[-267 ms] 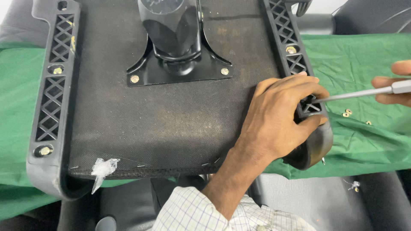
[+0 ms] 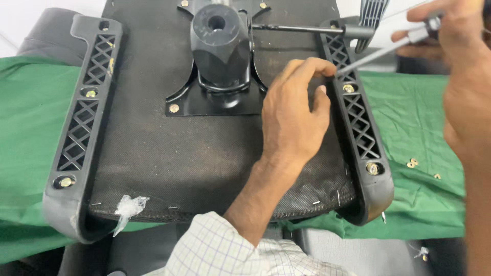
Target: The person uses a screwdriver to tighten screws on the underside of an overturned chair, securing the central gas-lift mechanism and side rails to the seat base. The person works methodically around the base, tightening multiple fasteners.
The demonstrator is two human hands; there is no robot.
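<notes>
An upturned black chair seat [image 2: 179,153] lies on a green cloth [image 2: 30,128]. My left hand [image 2: 294,120] rests flat on its fabric underside, with the fingertips touching the right black lattice armrest bracket [image 2: 360,128] close to a brass screw [image 2: 349,88]. My right hand [image 2: 463,61] grips a screwdriver [image 2: 373,53] at the upper right. The silver shaft slants down-left, and its tip meets the bracket just beside my left fingertips.
A black metal mechanism plate with a central hub [image 2: 220,46] is bolted to the seat, and a thin lever rod [image 2: 296,28] runs right from it. A matching bracket [image 2: 82,128] lines the left side. Loose brass screws [image 2: 411,163] lie on the cloth. A plastic scrap [image 2: 128,207] hangs at the front edge.
My left hand has slid from the near end of the right bracket up towards its far end. The screwdriver has followed, now slanting down from higher up.
</notes>
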